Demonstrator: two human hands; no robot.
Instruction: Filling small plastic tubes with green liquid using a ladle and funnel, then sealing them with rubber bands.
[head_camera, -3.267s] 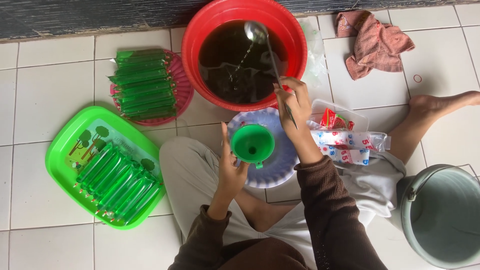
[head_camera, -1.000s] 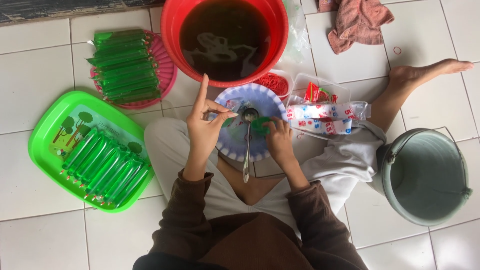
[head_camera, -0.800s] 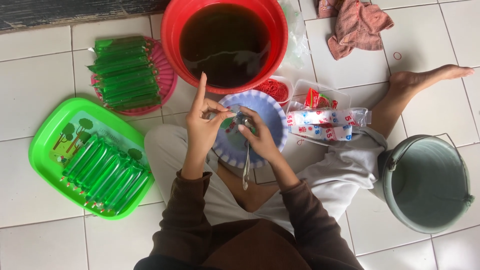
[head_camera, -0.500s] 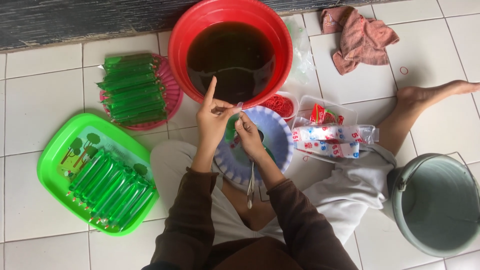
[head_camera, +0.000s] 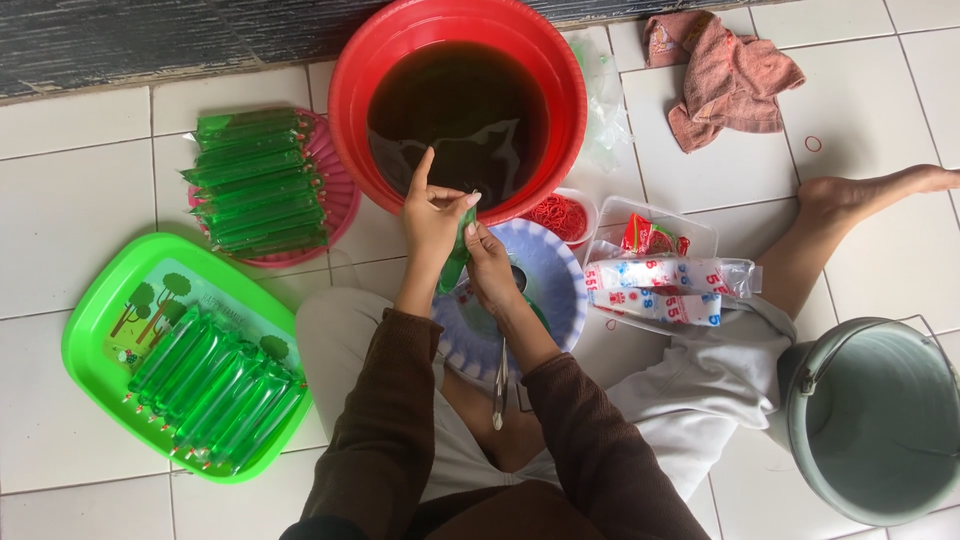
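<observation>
I have both hands together above the lap. My left hand (head_camera: 430, 215) pinches the top of a slim green liquid-filled plastic tube (head_camera: 455, 255), index finger raised, while my right hand (head_camera: 490, 268) grips the same tube just below, so the tube stands nearly upright between them. They hover over a round blue-and-white plastic plate (head_camera: 555, 290) that rests on my knees; a long metal ladle (head_camera: 500, 385) lies across the plate, its handle pointing back toward my body.

Just beyond the hands sits a big round red plastic basin (head_camera: 355, 90) full of dark liquid. Beside its right edge is a small clear tub of red rubber bands (head_camera: 558, 215), and next to that a clear plastic tray holding printed plastic packets (head_camera: 665, 290).

To my left, a pink round plastic plate (head_camera: 335, 195) carries a stack of filled green tubes (head_camera: 255, 180), and nearer me a bright green rectangular tray (head_camera: 100, 320) holds another row of filled green tubes (head_camera: 215, 390). At the far right stands a grey-green plastic bucket (head_camera: 875, 420), and a pink cloth (head_camera: 730, 80) lies crumpled on the white tiled floor (head_camera: 70, 170).
</observation>
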